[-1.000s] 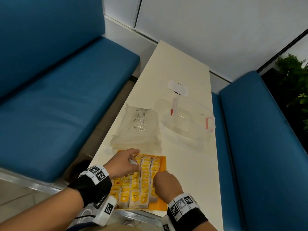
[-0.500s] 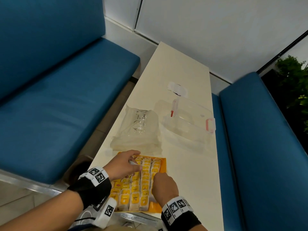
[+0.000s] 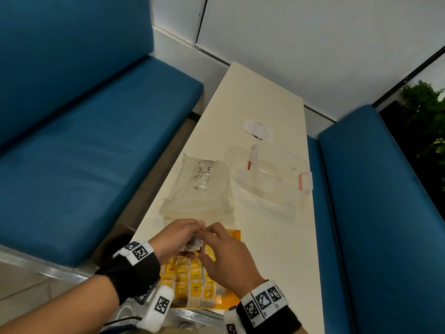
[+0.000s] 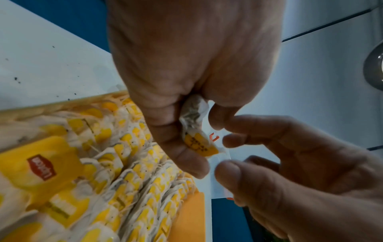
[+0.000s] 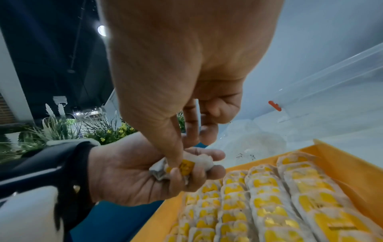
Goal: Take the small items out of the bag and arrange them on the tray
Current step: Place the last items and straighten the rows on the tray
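An orange tray [image 3: 234, 235] at the table's near edge holds several rows of tea bags [image 3: 190, 278] with yellow tags. Just above its far end, my left hand [image 3: 179, 237] grips one crumpled tea bag [image 3: 193, 243] in curled fingers. My right hand [image 3: 222, 254] meets it from the right. In the right wrist view its thumb lies on the yellow tag of that tea bag [image 5: 186, 165]. The left wrist view shows the same tea bag [image 4: 194, 126] in my left hand [image 4: 176, 131], with the fingertips of my right hand [image 4: 225, 155] pinching its white corner. A clear plastic bag [image 3: 199, 189] lies flat beyond the tray.
A clear lidded container [image 3: 272, 179] with red clasps sits to the right of the bag. A small white paper item [image 3: 257, 127] lies farther back on the narrow cream table [image 3: 252, 92]. Blue benches [image 3: 96, 141] flank the table on both sides.
My left hand has lifted off the rows with a tea bag in it. My right hand left the tray's right rows, moved up and to the left, and took hold of that tea bag.
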Tool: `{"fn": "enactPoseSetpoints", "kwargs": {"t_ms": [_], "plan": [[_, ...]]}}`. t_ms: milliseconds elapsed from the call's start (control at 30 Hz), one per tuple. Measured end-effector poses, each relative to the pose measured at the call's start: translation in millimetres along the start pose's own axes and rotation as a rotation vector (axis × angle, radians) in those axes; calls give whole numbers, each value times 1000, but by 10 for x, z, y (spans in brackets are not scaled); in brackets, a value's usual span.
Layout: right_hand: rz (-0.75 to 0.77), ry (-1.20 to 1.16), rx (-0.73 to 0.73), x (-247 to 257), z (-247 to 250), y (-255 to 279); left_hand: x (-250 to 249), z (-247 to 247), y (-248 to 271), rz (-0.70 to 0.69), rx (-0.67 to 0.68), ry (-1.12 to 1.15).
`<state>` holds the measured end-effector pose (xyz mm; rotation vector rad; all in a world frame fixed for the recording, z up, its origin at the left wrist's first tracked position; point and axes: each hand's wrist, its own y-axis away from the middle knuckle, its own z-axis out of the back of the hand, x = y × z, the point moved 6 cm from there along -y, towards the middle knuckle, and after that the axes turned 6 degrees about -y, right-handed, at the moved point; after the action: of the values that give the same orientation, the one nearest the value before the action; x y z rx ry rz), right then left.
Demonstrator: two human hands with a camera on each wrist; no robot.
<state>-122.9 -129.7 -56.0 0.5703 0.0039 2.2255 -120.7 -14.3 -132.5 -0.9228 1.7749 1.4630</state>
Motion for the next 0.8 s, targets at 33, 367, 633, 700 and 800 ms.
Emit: {"fn": "enactPoseSetpoints", "kwargs": {"t_ms": [33,367,633,700,800], "plan": [[31,-7,-14,25,-22,-13,-3,-12,-7,-3,7,7],[-77,-247,-183,-162,43,-88,-31,29,32,21,34,1],[-356,-687,-343,-496,333,-124,-148,95,99,-212,32,-129],[-379,-743,-346,-525,335,-138,-179,92,100,-263,-7,-231],[-402,-805,-340,-542,310,-148,-223,106,86,-299,-97,-279]]}}
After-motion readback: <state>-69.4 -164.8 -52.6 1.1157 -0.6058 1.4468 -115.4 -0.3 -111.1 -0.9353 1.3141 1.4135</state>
